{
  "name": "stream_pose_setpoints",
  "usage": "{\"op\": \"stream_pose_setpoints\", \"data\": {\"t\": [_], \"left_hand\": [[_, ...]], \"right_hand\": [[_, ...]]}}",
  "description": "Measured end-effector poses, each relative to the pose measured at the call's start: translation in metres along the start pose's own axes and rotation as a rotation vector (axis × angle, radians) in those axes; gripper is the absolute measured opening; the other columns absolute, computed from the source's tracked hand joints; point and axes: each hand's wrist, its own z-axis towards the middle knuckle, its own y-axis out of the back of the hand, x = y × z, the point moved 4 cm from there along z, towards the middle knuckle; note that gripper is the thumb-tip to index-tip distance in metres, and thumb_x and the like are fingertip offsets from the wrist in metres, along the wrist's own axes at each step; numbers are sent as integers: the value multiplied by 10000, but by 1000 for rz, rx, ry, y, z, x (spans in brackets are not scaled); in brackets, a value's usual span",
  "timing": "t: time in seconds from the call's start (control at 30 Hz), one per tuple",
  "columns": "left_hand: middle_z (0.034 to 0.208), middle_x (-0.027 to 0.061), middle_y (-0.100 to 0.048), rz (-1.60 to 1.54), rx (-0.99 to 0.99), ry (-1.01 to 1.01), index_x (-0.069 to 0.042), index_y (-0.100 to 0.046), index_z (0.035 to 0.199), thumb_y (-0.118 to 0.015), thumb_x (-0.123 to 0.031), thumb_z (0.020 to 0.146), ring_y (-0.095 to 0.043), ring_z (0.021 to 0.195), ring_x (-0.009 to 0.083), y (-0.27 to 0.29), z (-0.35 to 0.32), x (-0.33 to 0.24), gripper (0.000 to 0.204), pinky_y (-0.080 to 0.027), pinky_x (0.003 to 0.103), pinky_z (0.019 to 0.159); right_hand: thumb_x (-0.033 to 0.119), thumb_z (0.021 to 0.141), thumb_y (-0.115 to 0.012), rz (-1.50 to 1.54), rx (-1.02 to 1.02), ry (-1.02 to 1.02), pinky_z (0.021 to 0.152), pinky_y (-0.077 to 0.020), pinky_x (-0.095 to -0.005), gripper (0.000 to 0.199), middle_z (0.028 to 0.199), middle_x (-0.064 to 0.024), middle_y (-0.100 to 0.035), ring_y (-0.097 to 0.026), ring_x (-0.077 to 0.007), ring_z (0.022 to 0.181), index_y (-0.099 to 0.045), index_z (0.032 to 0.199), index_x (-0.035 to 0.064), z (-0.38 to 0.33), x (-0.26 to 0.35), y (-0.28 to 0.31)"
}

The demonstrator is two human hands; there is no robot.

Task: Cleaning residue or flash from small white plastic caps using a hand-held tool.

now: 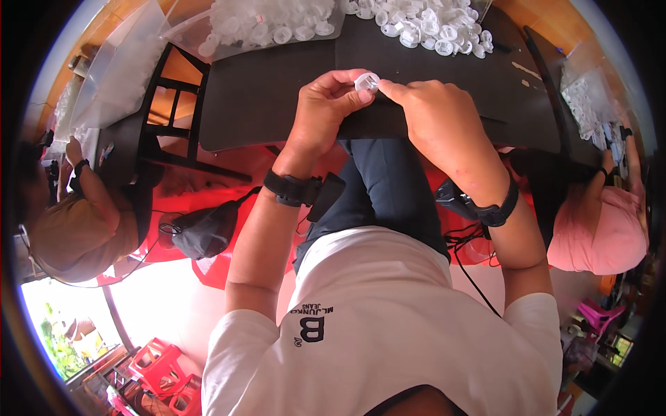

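Note:
Over the near edge of the black table, my left hand pinches a small round white plastic cap between thumb and fingers, with its hollow inner side showing. My right hand comes in from the right, and its index fingertip touches the cap's right edge. The other fingers of that hand are curled under, and whether they hold anything is hidden. Beyond my hands lies a loose pile of similar white caps on the table.
At the far left of the table a clear plastic bag bulges with white pieces. One person sits at my left, and another in pink at my right, each beside more white parts. Red stools stand at the lower left.

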Motion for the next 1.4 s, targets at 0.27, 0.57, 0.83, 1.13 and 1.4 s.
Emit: {"op": "stream_pose_setpoints", "data": {"t": [0.27,0.57,0.83,1.13,1.4], "left_hand": [[1113,87,-675,-73,-29,-14,-8,-638,1149,-685,-10,885,-641,1025,153,2,-2,1,268,-527,289,933],[1145,69,-653,-266,45,47,-37,-609,1191,-673,-13,895,-629,1060,159,4,-1,0,304,-523,306,971],[1078,76,-672,-210,30,-12,-10,-618,1147,-713,20,853,-643,981,136,2,-2,-1,310,-538,280,914],[1106,73,-657,-109,45,-46,-25,-601,1163,-690,21,870,-628,1033,151,1,-3,-1,310,-520,299,959],[1053,60,-680,-160,4,-48,-13,-634,1124,-713,45,843,-638,958,115,-1,-3,-3,297,-534,257,898]], "right_hand": [[6,862,-546,63,-116,-19,606,-520,-424,347,788,-129,-662,-649,-335,706,-669,1165,123,-13,0,6],[24,840,-592,217,-307,1,556,-518,-401,348,741,-88,-640,-641,-305,646,-667,1160,137,-27,-6,7],[-30,821,-604,127,-249,-15,543,-496,-393,435,730,-94,-608,-604,-297,608,-656,1210,159,-25,0,3],[-22,808,-595,51,-217,-6,554,-502,-395,478,730,-70,-586,-607,-287,625,-642,1235,187,-21,4,-1],[-10,804,-588,-23,-182,-9,551,-498,-401,496,718,-60,-558,-606,-271,641,-636,1241,220,-20,4,0]]}}
